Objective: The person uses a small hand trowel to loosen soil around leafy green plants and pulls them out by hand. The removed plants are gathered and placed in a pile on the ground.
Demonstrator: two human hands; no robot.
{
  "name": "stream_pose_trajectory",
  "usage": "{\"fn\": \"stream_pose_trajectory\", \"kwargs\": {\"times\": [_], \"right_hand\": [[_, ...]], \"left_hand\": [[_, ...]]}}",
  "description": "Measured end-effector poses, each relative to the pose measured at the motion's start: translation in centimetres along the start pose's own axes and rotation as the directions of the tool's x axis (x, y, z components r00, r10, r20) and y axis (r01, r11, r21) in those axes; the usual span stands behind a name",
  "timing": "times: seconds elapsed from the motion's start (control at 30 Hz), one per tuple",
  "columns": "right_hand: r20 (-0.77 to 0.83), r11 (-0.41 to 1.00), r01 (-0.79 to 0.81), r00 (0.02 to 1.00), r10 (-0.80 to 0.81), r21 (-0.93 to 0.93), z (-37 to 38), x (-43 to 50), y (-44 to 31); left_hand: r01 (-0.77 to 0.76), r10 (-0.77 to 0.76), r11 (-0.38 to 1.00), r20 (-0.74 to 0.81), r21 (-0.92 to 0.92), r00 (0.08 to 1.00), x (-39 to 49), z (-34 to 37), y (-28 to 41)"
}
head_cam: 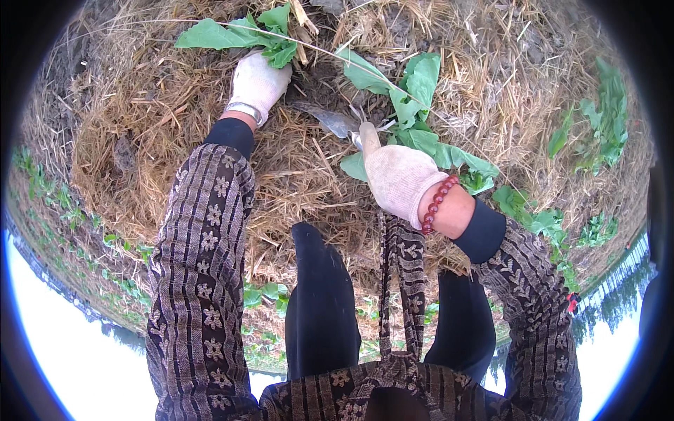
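Observation:
My left hand (260, 81), in a white knit glove, is down at the base of a leafy green seedling (231, 34). Its fingertips are hidden by leaves and soil, so its grip does not show. My right hand (400, 176), gloved too, is closed around a hand trowel, whose metal blade (334, 121) points left over a patch of dark bare soil (326, 87). Broad-leaved seedlings (413, 100) with pale, thin roots lie against the right hand's fingers. Whether that hand also holds them cannot be made out.
A thin string (326, 51) runs slantwise over the seedlings. Straw mulch (131, 173) covers the ground around my hands. More leafy plants (605, 116) lie to the right. My knees (321, 300) and a hanging fabric tie (403, 279) are close below the right hand.

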State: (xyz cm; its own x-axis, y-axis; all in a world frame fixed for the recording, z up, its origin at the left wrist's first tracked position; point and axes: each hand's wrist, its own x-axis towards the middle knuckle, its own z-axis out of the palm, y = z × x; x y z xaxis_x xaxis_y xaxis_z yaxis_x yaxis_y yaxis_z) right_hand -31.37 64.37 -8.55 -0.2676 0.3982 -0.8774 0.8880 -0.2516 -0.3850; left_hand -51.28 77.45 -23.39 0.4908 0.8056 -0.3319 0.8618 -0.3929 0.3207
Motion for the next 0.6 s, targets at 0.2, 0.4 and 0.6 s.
{"fn": "stream_pose_trajectory", "kwargs": {"times": [0.2,0.4,0.6], "right_hand": [[-0.254,0.959,0.278,0.925,-0.281,-0.049,2.1,6.3,-0.5],[-0.298,0.922,0.049,0.952,0.073,0.384,5.5,5.2,-1.4],[-0.324,0.899,0.164,0.946,-0.027,0.405,4.3,4.6,0.3]], "left_hand": [[0.011,-0.011,0.999,0.018,0.037,1.0,0.1,0.2,0.3],[0.09,-0.089,0.993,0.017,-0.082,0.996,-0.8,-1.6,0.3],[0.217,-0.217,0.976,0.123,0.011,0.968,-4.5,-4.5,0.1]]}}
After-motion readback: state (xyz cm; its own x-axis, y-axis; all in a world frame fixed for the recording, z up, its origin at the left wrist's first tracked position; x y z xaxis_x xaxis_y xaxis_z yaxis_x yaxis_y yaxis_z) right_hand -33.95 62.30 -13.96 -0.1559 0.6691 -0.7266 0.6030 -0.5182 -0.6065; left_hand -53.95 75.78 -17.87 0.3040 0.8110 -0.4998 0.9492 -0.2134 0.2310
